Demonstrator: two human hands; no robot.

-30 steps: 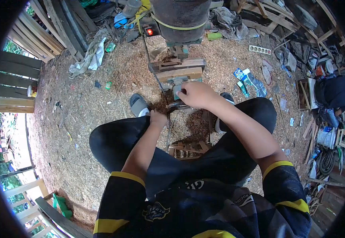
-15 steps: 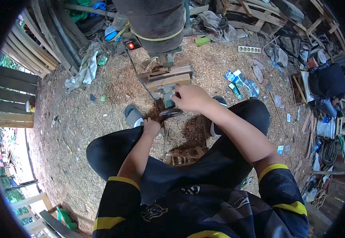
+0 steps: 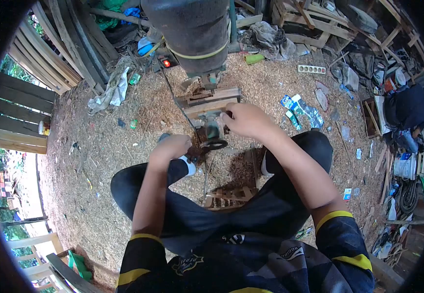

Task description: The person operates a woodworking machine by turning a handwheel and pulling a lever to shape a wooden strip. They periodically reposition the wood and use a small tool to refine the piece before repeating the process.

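Note:
In front of me stands a dark machine with a bulky cylindrical housing (image 3: 187,31) and a yellow band round it. Below the housing, a light wooden block (image 3: 207,108) lies across the machine's vise (image 3: 211,128). My right hand (image 3: 251,121) has its thumb and forefinger closed at the block's right end; the other fingers are partly hidden. A dark handwheel (image 3: 214,144) sits on the near side of the vise. My left hand (image 3: 170,148) hovers left of the wheel, fingers curled, apart from it. Whether anything is inside those fingers is hidden.
A black cable (image 3: 175,100) runs down left of the machine from a red-lit switch (image 3: 167,63). Wood shavings cover the ground. A power strip (image 3: 312,69) and plastic packets (image 3: 302,111) lie to the right. Another person (image 3: 407,115) is at the far right, beside wood scraps.
My left hand has risen from beside my left knee, up and left of the handwheel. My right hand stays at the block's end. The view has shifted slightly.

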